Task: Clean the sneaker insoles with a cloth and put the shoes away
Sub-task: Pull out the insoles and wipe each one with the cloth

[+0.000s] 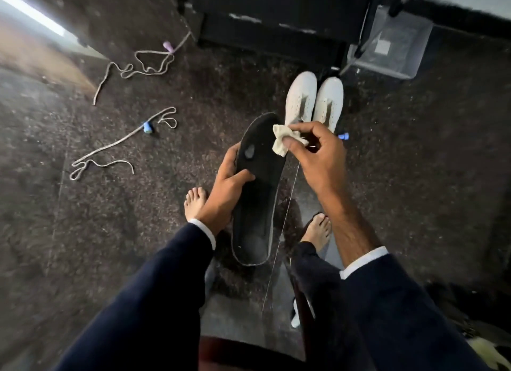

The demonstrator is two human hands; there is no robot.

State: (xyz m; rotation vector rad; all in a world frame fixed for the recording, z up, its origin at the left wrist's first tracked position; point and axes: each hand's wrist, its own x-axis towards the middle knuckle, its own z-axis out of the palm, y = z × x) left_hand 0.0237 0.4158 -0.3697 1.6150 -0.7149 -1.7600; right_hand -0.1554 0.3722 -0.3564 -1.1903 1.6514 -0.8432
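A black insole [258,204] is held up in the middle of the view, toe end pointing away. My left hand [224,188] grips its left edge at mid-length, thumb across the top face. My right hand [318,155] pinches a small cream cloth [286,139] at the insole's upper right edge. A pair of white sneakers [315,99] stands side by side on the dark floor just beyond the insole, toes pointing away. A thin thread hangs down from the cloth past the insole's right side.
Two loose laces [110,152] [138,66] lie on the speckled floor at left, with a blue cap [148,127] and a purple one [168,46]. A black cabinet [276,16] stands behind the sneakers, a clear plastic box [392,47] to its right. My bare feet rest below the insole.
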